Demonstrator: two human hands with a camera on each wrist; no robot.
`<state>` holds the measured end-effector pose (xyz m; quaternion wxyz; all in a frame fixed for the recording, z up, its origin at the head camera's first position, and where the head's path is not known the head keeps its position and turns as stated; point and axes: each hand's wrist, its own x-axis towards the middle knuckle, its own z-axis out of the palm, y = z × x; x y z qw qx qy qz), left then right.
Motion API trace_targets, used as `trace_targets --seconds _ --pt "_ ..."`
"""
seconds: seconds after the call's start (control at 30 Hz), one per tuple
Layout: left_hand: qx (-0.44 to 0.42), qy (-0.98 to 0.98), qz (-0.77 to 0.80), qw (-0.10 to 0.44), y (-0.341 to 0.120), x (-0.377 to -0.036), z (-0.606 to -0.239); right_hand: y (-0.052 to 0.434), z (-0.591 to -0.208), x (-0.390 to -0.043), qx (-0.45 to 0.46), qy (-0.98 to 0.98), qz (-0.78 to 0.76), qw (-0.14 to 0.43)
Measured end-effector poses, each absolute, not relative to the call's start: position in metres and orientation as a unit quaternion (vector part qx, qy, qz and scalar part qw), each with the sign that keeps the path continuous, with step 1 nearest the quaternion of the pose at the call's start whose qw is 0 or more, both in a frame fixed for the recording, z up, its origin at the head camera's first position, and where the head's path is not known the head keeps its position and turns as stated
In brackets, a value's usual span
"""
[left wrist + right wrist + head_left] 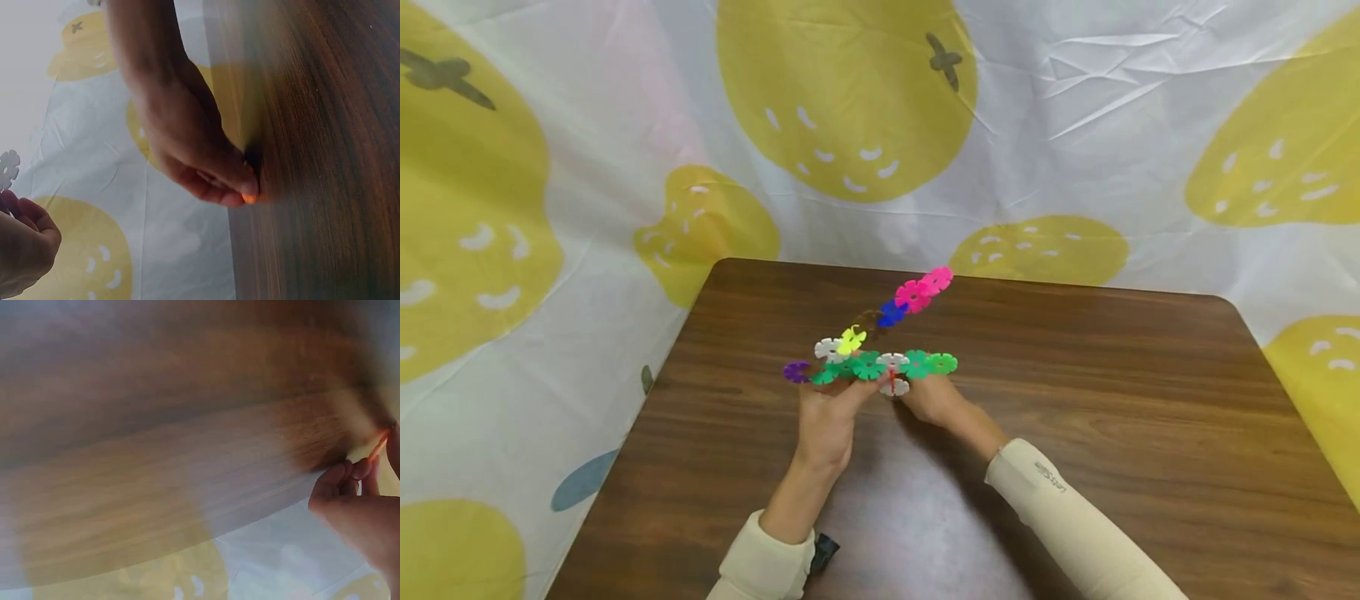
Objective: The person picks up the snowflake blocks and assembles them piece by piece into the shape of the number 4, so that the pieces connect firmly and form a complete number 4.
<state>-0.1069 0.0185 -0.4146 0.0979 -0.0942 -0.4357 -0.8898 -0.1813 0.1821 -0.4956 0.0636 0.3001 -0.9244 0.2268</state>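
A branching chain of slotted plastic flower discs (868,365), in green, white, purple, yellow, blue and pink, is held above the table by my left hand (827,425). One arm of the chain slants up to the far right, ending in pink discs (913,296). My right hand (934,402) is just right of the left, partly behind the green and white discs. In the left wrist view, the right hand (194,144) pinches a small orange disc (250,199), mostly covered by its fingers. The orange disc (378,447) appears edge-on in the right wrist view.
The brown wood-grain table (1112,417) spreads around both hands. Behind and beside it hangs a white cloth (1060,150) printed with yellow fruit. A black strap or device (823,552) sits at the left cuff.
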Motion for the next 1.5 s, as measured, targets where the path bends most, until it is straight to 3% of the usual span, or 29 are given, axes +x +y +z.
trace_targets --seconds 0.1,0.2,0.53,0.63,0.97,1.17,1.5 --pt "-0.097 -0.437 -0.889 0.101 0.019 -0.107 -0.414 0.189 -0.492 -0.173 0.237 -0.918 0.317 -0.013" --pt "-0.094 -0.441 -0.887 0.104 0.020 -0.106 -0.414 0.200 -0.488 -0.163 0.208 -0.910 0.356 -0.050" --pt "-0.092 -0.441 -0.886 0.105 0.027 -0.105 -0.413 0.246 -0.448 -0.121 0.112 -0.904 0.412 -0.026" --pt "-0.090 -0.443 -0.886 0.106 0.029 -0.105 -0.413 0.255 -0.422 -0.109 0.106 -0.905 0.412 0.009" --pt "-0.097 -0.449 -0.881 0.114 0.039 -0.103 -0.415 0.257 -0.332 -0.079 0.142 -0.888 0.388 0.202" --pt "-0.088 -0.453 -0.878 0.125 0.044 -0.103 -0.414 0.233 -0.304 -0.070 0.186 -0.873 0.396 0.215" --pt "-0.076 -0.456 -0.874 0.150 0.054 -0.102 -0.410 0.203 -0.305 -0.075 0.248 -0.859 0.351 0.278"
